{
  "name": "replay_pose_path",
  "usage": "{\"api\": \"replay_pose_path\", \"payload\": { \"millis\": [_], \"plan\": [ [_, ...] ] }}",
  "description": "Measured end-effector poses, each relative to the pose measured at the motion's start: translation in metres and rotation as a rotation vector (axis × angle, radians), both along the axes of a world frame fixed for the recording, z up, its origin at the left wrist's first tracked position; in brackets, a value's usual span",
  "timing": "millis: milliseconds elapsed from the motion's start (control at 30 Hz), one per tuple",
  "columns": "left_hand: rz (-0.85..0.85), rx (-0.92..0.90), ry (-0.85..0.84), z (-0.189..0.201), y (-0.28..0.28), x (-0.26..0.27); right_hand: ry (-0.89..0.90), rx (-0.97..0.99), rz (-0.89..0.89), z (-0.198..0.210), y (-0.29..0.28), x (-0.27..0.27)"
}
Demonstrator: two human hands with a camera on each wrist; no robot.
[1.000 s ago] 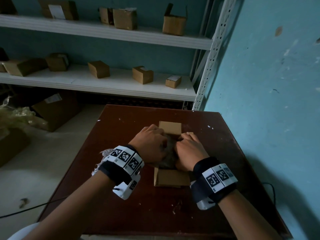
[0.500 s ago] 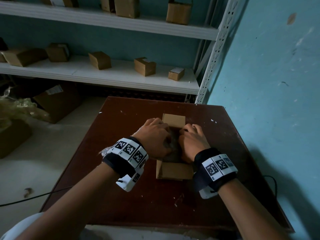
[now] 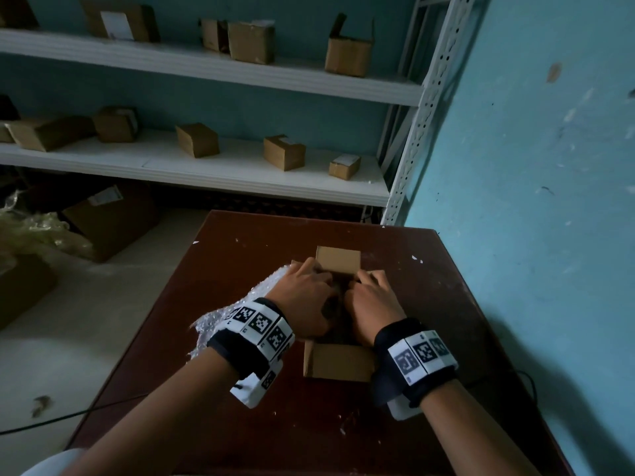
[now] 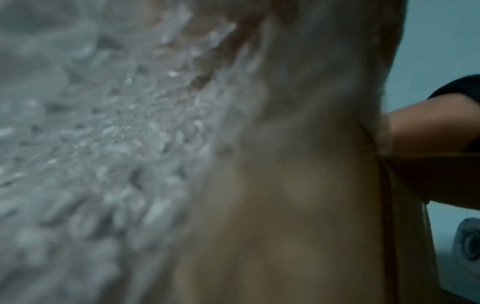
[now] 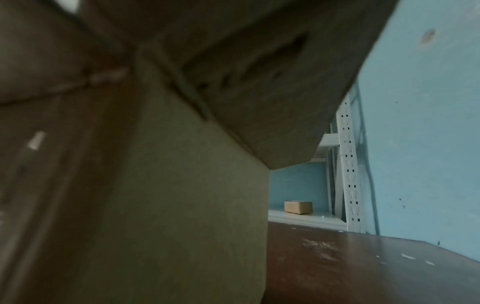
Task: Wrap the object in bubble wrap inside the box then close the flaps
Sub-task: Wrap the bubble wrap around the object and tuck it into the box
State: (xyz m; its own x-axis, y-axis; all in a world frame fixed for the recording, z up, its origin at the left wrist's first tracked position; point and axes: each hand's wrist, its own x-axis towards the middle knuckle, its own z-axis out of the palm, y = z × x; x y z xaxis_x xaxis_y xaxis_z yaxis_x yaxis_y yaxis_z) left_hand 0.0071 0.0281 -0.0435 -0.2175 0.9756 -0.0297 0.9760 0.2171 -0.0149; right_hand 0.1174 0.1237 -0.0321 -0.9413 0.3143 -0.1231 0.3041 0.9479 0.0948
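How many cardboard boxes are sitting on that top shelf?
4: labelled box at left, small box beside bigger box mid-shelf, open-topped box at right. The frame's left edge may hide more.

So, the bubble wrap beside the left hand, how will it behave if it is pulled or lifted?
The bubble wrap looks crumpled and hangs over the table edge, so probably floppy and light. Its shiny film suggests it may slip. It lies under the left hand, so a pull may drag.

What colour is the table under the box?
Dark reddish-brown table, seen best in the head view.
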Motion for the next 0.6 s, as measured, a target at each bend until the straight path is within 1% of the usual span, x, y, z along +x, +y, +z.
{"api": "replay_pose_path", "payload": {
  "millis": [100,167,233,400,600],
  "plan": [
    [0.008,0.005,-0.005,0.001,0.0,-0.001,-0.053,-0.106,0.021,0.014,0.005,0.007],
    [0.006,0.025,-0.021,0.003,0.0,0.0,0.021,-0.164,0.033,0.022,0.006,0.008],
    [0.012,0.037,-0.042,0.004,-0.001,0.001,0.068,-0.153,0.042,0.022,0.004,0.007],
    [0.06,0.087,-0.087,0.005,-0.003,0.002,0.067,-0.076,0.036,0.008,0.0,0.005],
    [0.06,0.034,-0.087,0.013,-0.007,-0.001,0.065,-0.026,0.024,0.007,-0.002,0.005]
  ]
}}
